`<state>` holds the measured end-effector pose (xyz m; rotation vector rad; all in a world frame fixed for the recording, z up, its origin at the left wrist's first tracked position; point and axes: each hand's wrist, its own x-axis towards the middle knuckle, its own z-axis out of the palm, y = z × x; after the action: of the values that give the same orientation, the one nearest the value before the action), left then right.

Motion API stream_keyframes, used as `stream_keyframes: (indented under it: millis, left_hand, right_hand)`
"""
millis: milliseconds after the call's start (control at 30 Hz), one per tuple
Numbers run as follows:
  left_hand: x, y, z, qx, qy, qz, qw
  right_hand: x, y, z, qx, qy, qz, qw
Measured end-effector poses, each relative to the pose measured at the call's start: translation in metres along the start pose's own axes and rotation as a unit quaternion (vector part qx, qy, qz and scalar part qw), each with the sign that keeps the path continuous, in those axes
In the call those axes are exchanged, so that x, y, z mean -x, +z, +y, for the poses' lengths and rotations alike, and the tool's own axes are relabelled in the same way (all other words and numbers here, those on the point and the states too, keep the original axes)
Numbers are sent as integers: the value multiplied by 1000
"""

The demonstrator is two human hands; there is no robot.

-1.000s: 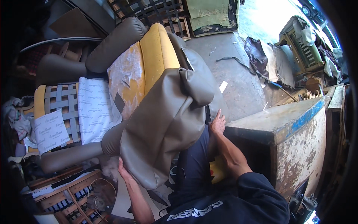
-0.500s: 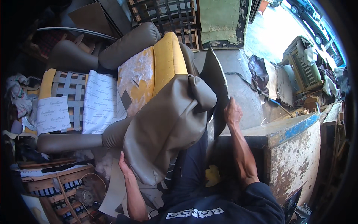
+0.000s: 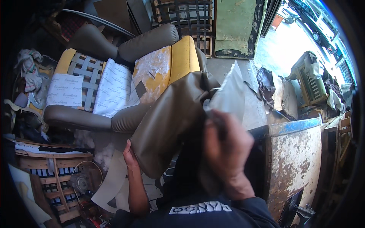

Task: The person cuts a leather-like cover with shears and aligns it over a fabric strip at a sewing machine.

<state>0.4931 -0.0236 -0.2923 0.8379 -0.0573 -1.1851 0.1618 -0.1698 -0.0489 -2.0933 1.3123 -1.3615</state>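
The brown cover drapes down off the near right end of the sofa. At the cover's lower left edge is the left hand; whether it pinches the edge or merely rests there, I cannot tell. The right hand, blurred, is curled tight on a pale-sided flap. Between the sofa's arms lie grey webbing, white sheets and yellow foam, partly coated with white fluff.
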Motion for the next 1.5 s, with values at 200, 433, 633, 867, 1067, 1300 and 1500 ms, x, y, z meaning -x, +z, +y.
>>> stream_keyframes:
  millis: [200,433,633,867,1067,1300,1500]
  left_hand:
    - [-7,14,-9,-62,19,-60,996]
    - [-26,25,-16,-19,-30,-73,997]
    - [-27,13,-24,-40,7,36,999]
    - [-26,27,-12,-5,-16,14,1000]
    - [-12,54,6,-56,-4,-65,996]
    - [2,78,18,-179,84,-77,977]
    - [-3,105,28,-275,115,-67,952]
  right_hand:
    - [61,137,-48,-282,45,-268,920]
    - [65,191,81,-20,-174,-407,897]
    - [40,205,87,8,-200,-442,875]
    - [12,214,74,40,-261,-430,863]
    - [7,197,39,-38,-283,-426,858]
    - [10,198,44,-22,-260,-403,877]
    - [-3,183,57,-17,-235,-384,893]
